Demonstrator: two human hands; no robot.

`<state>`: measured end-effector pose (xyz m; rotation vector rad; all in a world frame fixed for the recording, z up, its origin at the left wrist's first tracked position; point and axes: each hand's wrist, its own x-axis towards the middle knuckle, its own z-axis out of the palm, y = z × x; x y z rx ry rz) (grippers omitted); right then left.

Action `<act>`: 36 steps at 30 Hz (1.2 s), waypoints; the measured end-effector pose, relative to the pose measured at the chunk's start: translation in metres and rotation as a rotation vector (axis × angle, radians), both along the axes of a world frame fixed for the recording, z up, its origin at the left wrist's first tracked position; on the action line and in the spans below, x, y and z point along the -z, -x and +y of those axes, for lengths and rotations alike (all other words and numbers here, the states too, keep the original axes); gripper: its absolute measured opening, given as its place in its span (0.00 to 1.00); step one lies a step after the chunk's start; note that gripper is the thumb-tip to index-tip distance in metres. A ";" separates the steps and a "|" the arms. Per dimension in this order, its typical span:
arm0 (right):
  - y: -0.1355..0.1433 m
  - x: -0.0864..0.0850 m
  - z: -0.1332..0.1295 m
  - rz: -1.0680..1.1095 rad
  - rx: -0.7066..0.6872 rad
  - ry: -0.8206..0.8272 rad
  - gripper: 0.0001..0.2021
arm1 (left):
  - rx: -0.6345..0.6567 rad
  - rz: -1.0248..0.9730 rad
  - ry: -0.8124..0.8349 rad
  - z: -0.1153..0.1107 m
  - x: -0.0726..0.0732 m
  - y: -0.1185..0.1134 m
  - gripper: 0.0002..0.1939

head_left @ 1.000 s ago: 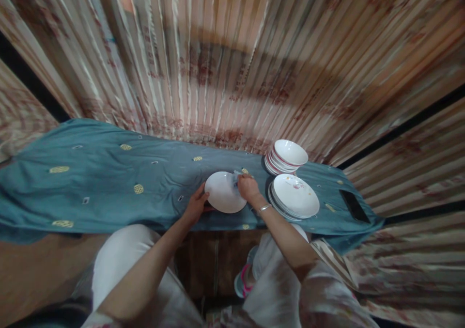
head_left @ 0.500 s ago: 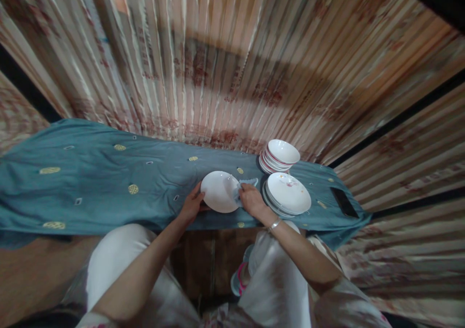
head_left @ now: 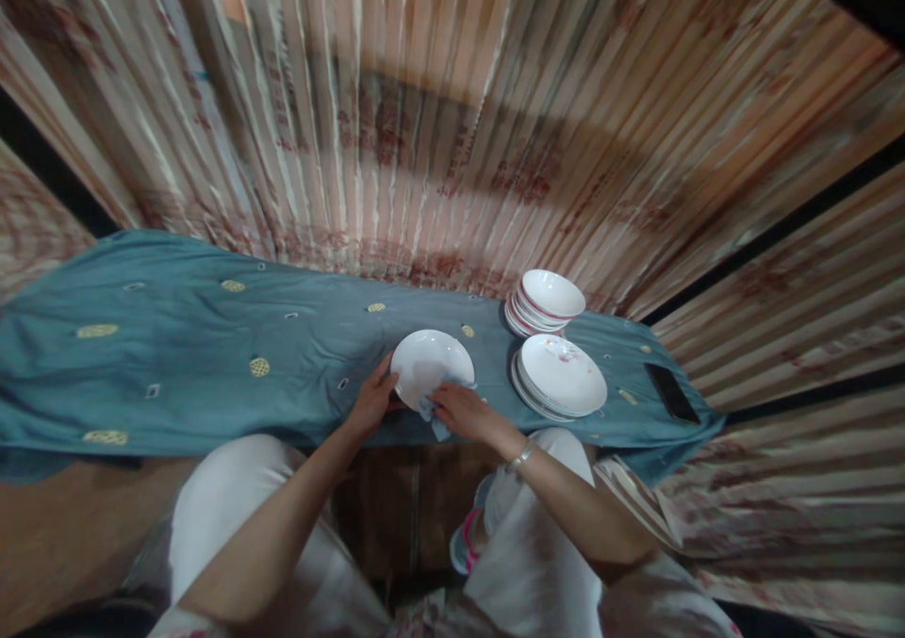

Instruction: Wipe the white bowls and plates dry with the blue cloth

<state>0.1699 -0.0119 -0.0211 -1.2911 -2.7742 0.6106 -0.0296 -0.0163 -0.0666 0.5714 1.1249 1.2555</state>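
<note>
A white plate [head_left: 430,355] is held tilted over the cloth-covered table, its inner face up. My left hand [head_left: 372,398] grips its left edge, thumb over the rim and fingers out of sight underneath. In my right hand [head_left: 463,410] a light blue cloth [head_left: 435,419] is bunched and pressed to the plate's lower right part. A silver bracelet [head_left: 521,455] circles my right wrist. To the right of my right hand stands a stack of plates [head_left: 562,377], the top one with a small floral print.
Behind the plates is a stack of white bowls [head_left: 544,303] with red bands. A dark phone [head_left: 671,393] lies near the right end of the teal tablecloth [head_left: 205,346]. A patterned curtain [head_left: 424,148] hangs behind the table, and dark poles run along the sides.
My right hand has moved the cloth from the plate's right rim down and left to its lower edge. My left hand keeps its hold in the same place.
</note>
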 end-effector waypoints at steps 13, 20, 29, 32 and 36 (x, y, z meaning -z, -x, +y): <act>0.044 0.039 0.028 0.455 0.005 0.001 0.21 | 0.021 0.053 -0.009 -0.001 -0.001 0.002 0.32; 0.053 0.041 0.042 0.354 0.069 -0.106 0.22 | 0.019 0.003 0.029 -0.001 -0.003 0.000 0.30; 0.049 0.034 0.058 0.179 0.174 -0.220 0.19 | 0.022 0.025 0.023 0.000 -0.001 0.002 0.30; 0.041 0.030 0.059 0.107 0.206 -0.257 0.19 | 0.015 0.014 0.014 0.000 0.001 0.001 0.30; 0.029 0.024 0.057 0.011 0.206 -0.255 0.18 | -0.008 -0.005 0.016 0.001 0.001 0.000 0.28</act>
